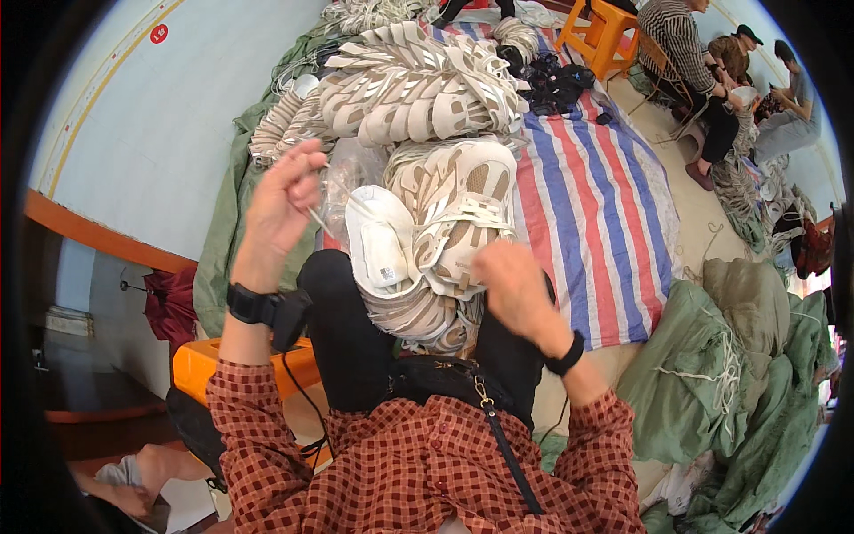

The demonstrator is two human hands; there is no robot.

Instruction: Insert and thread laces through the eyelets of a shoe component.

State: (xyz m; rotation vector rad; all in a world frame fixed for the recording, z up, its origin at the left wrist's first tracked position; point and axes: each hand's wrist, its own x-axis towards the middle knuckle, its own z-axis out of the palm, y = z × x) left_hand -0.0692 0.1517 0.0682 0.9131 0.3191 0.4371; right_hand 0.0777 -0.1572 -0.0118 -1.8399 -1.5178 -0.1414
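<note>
Between my knees rests a bundle of beige-and-white shoe uppers, the top one [487,178] threaded with a pale lace across its front. Beside it, on the left, lies a white shoe piece [378,245] showing its smooth face and a small label. My left hand [286,191] is raised to the left of the bundle, its fingers pinched on a thin white shoelace [342,185] that runs toward the uppers. Low over the right side of the bundle, my right hand [516,289] is curled closed; what its fingers hold, if anything, is hidden.
More stacked uppers [418,89] lie ahead on a striped red, white and blue sheet [592,205]. Green sacks [685,374] are heaped at the right. An orange stool [600,36] stands far off, near several seated people. A blue-white wall [133,133] rises at left.
</note>
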